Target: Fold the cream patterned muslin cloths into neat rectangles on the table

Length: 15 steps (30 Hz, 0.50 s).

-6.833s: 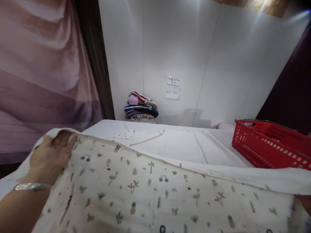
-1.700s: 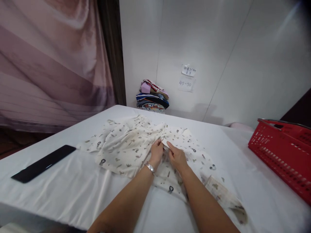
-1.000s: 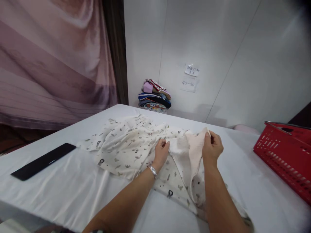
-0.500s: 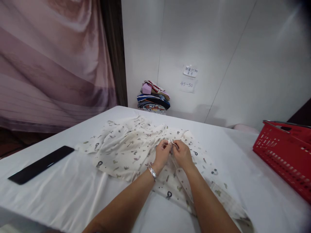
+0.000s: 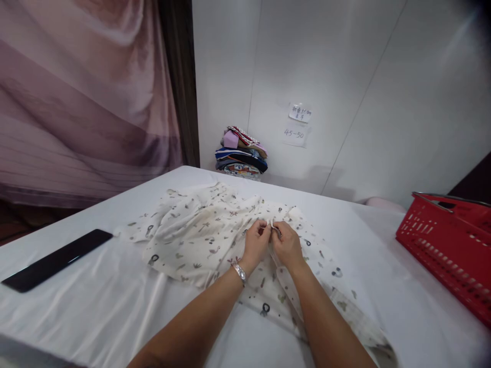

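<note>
Rumpled cream printed cloth (image 5: pixel 199 230) sits mid white-covered surface (image 5: pixel 115 291). Left hand (image 5: pixel 255 249) and right hand (image 5: pixel 288 249) side by side on it, fingers of both pinched closed on a fold. Flat glossy black slab (image 5: pixel 61 258) left, red perforated plastic basket (image 5: pixel 441 250) right. Past far edge: folded multicoloured fabric stack (image 5: pixel 241 153), pale panel wall (image 5: pixel 326 51) behind. Pink drape (image 5: pixel 88 102) hangs left.

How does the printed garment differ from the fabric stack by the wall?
The printed garment lies spread and rumpled; the fabric stack is folded and piled. The printed garment is cream with motifs; the fabric stack shows lilac, blue, black. The left hand and right hand pinch the printed garment; neither touches the fabric stack. Both are cloth.
</note>
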Each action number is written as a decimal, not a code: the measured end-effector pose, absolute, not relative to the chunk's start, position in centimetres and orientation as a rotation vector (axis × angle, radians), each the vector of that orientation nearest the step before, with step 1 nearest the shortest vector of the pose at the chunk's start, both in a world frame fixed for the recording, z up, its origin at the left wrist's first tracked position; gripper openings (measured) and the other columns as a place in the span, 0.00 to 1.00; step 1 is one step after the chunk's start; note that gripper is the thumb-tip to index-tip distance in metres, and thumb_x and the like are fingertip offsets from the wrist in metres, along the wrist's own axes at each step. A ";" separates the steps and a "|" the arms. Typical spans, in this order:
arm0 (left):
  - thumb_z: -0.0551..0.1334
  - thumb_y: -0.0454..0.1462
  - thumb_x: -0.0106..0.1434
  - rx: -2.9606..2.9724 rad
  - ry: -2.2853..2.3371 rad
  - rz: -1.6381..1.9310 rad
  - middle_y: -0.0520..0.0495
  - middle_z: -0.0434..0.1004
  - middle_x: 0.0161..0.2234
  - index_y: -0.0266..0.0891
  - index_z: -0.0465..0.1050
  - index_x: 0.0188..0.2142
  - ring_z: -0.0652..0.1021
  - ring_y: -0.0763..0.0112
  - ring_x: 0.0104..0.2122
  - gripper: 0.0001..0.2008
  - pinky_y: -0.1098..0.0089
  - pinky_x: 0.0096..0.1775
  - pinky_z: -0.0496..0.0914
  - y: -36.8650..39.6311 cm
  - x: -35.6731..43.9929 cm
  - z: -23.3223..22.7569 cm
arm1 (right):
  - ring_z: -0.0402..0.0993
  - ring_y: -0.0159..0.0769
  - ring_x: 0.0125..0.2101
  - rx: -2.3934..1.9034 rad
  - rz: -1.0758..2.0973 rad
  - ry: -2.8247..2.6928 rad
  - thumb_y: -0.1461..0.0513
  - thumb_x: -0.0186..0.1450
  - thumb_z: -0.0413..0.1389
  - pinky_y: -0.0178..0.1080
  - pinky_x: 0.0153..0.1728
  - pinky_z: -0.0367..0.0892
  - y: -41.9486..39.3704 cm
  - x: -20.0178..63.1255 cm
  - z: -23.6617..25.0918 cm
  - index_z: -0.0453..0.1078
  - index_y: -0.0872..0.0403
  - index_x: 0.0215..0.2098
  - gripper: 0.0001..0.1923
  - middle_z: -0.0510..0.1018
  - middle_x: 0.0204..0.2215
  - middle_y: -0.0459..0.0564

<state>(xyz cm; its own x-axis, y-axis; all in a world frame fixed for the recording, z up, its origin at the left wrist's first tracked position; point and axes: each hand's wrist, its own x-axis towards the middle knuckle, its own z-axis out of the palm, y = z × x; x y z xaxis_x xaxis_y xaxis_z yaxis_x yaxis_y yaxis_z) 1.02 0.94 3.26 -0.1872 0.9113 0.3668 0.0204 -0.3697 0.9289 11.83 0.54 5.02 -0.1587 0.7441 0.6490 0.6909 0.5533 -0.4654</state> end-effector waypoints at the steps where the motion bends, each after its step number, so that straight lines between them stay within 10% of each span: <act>1: 0.58 0.41 0.58 1.409 1.144 1.642 0.53 0.69 0.25 0.38 0.68 0.29 0.70 0.75 0.26 0.08 0.74 0.30 0.64 0.8 1.0 3.3 | 0.67 0.35 0.31 -1.170 0.066 -1.894 0.65 0.62 0.45 0.36 0.33 0.60 0.5 11.9 5.1 0.67 0.53 0.34 0.09 0.71 0.29 0.48; 15: 0.57 0.43 0.59 1.246 0.982 1.575 0.50 0.71 0.27 0.36 0.70 0.30 0.72 0.72 0.28 0.12 0.71 0.30 0.71 0.1 1.3 4.4 | 0.66 0.34 0.31 -1.170 0.033 -1.902 0.61 0.66 0.44 0.35 0.34 0.60 0.1 12.2 5.9 0.66 0.53 0.32 0.10 0.70 0.28 0.48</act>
<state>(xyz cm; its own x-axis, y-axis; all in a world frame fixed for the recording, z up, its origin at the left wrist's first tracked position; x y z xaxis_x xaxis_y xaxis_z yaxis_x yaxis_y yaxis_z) 1.35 0.08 4.40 -0.1144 0.9506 0.2886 -0.1589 -0.3043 0.9392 12.22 0.13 5.85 -0.1719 0.7325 0.6587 0.7092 0.5561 -0.4333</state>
